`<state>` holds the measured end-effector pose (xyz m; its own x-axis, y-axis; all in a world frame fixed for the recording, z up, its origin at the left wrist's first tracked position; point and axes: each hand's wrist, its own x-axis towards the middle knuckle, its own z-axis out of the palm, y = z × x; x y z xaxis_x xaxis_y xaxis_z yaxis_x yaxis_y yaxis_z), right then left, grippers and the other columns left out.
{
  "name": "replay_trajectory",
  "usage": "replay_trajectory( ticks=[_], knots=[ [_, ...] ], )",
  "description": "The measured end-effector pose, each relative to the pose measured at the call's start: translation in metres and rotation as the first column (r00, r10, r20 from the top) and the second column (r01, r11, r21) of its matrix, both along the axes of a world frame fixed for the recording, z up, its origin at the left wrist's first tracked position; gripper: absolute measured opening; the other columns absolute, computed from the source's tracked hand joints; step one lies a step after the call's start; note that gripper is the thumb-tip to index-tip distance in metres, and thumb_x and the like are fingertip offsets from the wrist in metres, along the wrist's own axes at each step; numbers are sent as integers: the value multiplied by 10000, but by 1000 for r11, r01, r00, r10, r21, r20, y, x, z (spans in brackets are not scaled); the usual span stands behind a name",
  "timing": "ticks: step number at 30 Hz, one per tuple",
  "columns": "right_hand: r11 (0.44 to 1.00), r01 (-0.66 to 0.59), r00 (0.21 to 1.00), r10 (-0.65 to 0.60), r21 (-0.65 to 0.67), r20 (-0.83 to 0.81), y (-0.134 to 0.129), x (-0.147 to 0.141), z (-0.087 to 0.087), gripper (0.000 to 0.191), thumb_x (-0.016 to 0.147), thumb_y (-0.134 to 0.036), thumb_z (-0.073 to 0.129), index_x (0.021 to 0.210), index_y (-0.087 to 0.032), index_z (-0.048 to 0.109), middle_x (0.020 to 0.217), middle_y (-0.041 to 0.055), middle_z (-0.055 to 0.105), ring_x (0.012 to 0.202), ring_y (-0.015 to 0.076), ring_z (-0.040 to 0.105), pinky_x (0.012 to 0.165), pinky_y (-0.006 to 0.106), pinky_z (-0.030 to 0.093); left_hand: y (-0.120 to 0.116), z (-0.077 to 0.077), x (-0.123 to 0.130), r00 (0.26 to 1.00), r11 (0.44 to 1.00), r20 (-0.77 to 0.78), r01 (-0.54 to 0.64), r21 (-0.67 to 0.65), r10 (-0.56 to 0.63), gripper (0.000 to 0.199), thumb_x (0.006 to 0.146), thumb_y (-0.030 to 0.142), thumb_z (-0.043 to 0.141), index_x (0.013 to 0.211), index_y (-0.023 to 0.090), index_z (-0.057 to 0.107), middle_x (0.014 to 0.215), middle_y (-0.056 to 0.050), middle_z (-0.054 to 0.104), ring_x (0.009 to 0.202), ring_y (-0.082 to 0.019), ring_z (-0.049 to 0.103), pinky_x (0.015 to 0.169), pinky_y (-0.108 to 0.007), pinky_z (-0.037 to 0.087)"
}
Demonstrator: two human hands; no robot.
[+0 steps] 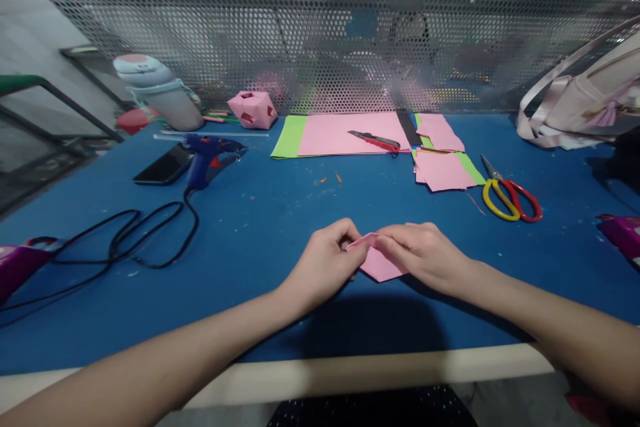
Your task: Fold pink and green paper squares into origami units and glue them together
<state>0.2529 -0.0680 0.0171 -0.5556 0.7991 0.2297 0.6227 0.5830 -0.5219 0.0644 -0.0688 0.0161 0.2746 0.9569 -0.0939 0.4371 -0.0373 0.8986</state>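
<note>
A small folded piece of pink paper (382, 265) is held between my two hands, just above the blue table near its front edge. My left hand (334, 248) pinches its left side with curled fingers. On the right, my right hand (419, 251) grips the upper right edge between thumb and fingers. The paper's lower part hangs down to a blunt point, and some of its folds are hidden by my fingers. Beyond my hands lie stacks of pink square paper (445, 171) and larger pink sheets (345, 133) over green ones.
A red box cutter (375, 141) rests on the sheets. Scissors (510, 197) lie to the right, a bag (590, 100) behind them. At left are a blue glue gun (203, 163) with looping cord, a phone (165, 164), a bottle (163, 93) and a pink paper model (253, 110).
</note>
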Motion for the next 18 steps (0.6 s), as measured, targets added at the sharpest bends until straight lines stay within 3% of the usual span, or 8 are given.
replay_trajectory(
  ticks=[5,10,14,18],
  knots=[
    [999,7,999,-10,-52,-52,-1,2,6,358,981,-322,327,881,-190,645,789,0,663,678,107,578,637,246,400,-1,2,0,1000,1000,14,-7,-16,7,258,817,388,564,679,182,493,476,43,532,442,-103,506,441,-200,352],
    [981,102,959,-141,-165,-245,-1,1,4,302,930,-384,438,1138,-215,579,1002,28,675,832,136,620,714,259,465,1,2,0,986,997,153,-68,-40,73,196,829,305,558,707,184,465,483,35,574,487,-115,561,530,-222,420],
    [991,116,956,-130,-70,-263,-2,-4,-5,286,856,-221,535,1140,-191,536,974,30,659,820,135,611,723,266,478,3,0,1,959,995,268,-78,-68,94,129,836,255,534,761,184,457,536,36,601,534,-128,617,584,-239,450],
    [996,83,957,-68,40,-282,-2,-6,-12,328,825,-96,487,1141,-171,532,965,41,649,861,133,613,767,261,483,0,2,3,961,993,277,29,-118,5,72,819,210,546,859,176,497,593,50,599,511,-113,614,569,-233,455]
  ],
)
